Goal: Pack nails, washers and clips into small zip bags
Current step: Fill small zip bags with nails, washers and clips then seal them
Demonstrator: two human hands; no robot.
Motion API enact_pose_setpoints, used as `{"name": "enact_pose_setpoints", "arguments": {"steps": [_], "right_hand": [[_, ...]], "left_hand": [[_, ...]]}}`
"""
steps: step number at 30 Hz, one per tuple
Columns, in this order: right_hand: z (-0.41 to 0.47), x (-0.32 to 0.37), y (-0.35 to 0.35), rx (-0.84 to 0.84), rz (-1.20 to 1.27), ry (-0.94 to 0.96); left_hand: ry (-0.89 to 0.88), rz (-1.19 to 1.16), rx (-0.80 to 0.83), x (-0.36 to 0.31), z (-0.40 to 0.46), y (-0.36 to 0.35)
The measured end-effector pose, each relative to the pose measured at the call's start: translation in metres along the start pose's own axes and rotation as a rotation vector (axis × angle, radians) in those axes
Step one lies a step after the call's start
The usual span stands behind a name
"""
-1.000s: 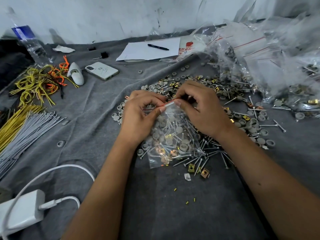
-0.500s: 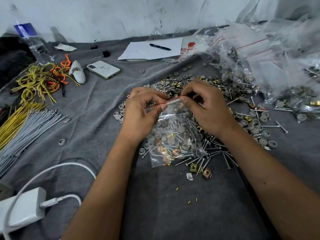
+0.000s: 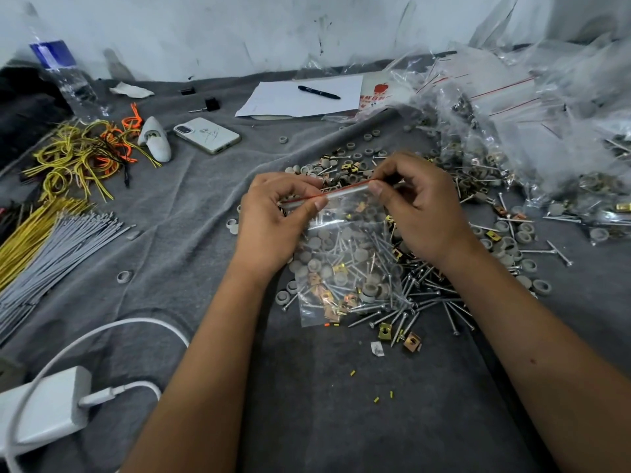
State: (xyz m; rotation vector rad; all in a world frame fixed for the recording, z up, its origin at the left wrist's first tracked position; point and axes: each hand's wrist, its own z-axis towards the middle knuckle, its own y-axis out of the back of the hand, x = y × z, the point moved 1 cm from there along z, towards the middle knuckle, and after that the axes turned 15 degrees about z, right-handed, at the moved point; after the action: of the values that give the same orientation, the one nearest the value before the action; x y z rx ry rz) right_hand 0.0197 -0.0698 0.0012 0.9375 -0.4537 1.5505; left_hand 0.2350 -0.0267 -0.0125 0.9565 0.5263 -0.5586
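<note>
Pinching the red-striped zip seal of a small clear plastic zip bag [image 3: 345, 264], the left hand [image 3: 273, 227] closes thumb and forefinger on the strip's left end while the right hand [image 3: 423, 213] nips its right end the same way, the other fingers curled loosely. The bag hangs between them, its lower edge resting on the wrinkled grey cloth [image 3: 341, 404], and through the crinkly film show thin steel nails, round grey plastic washers and brassy folded metal clips. Beneath and beyond the bag lies a loose heap of the same nails, washers and clips [image 3: 426, 295], spreading right toward a mound of filled clear bags [image 3: 546, 131] with red seal lines. Farther back, a black pen [image 3: 319, 92] lies on a white paper sheet [image 3: 300, 100]; beside it a white bag bears a red apple print [image 3: 379, 88] with red writing too small to read. To the left sit a white smartphone [image 3: 207, 135], tangled yellow and orange wires [image 3: 82, 155], and bundled grey cable ties [image 3: 58, 254].
</note>
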Motion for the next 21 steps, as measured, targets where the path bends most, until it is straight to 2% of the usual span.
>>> {"name": "enact_pose_setpoints", "arguments": {"steps": [3, 8, 13, 21], "right_hand": [[-0.0006, -0.0018, 0.0002, -0.013, 0.005, 0.000], [-0.0013, -0.0020, 0.0005, -0.010, 0.011, -0.015], [-0.0029, -0.0021, 0.0034, -0.045, 0.059, -0.045], [-0.0022, -0.0076, 0.0048, -0.054, 0.055, -0.059]], "left_hand": [[0.049, -0.039, 0.035, 0.0022, 0.0004, 0.0010], [0.014, -0.009, 0.030, -0.0004, -0.0007, 0.0024], [0.129, -0.117, 0.017, 0.0071, 0.0011, -0.0001], [0.127, -0.162, -0.011, 0.0059, 0.0011, -0.0001]]}}
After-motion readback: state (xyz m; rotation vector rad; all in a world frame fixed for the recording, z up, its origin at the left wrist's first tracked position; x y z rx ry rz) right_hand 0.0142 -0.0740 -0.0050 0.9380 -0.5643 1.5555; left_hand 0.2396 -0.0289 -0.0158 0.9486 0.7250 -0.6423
